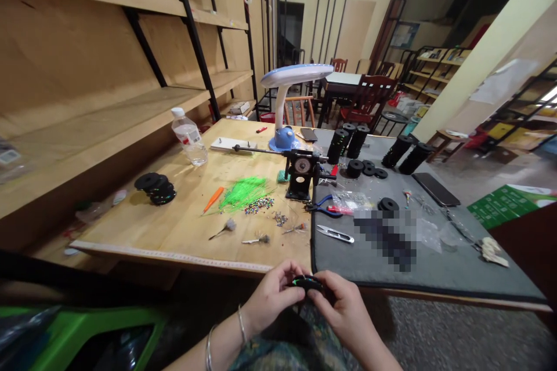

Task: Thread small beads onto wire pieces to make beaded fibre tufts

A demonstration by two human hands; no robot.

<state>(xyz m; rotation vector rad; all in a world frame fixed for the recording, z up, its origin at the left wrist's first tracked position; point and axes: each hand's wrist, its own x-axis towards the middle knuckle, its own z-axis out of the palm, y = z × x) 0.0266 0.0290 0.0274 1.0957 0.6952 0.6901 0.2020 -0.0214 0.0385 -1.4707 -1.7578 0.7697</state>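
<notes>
A big wooden table (148, 226) stands in front of the person. A gray mat (339, 269) covers its right part. Near the back of the table there is a blue and white lamp (282, 101). A black machine (300, 177) with a long rod sits near the middle of the table, where the wood meets the mat.

Both hands are low down, by the near edge of the table. The left hand (276, 291) and the right hand (343, 299) face each other. Their fingers and thumbs are pinched on one black spool (308, 283). The black spool is right between the two hands, also by the table's near edge. It looks flat and is seen almost from its side, so its long way goes left to right, from one hand to the other. Neither hand is nearer, because both touch it. Tiny green and blue bits (298, 282) show on it. I cannot tell what they are.
</notes>
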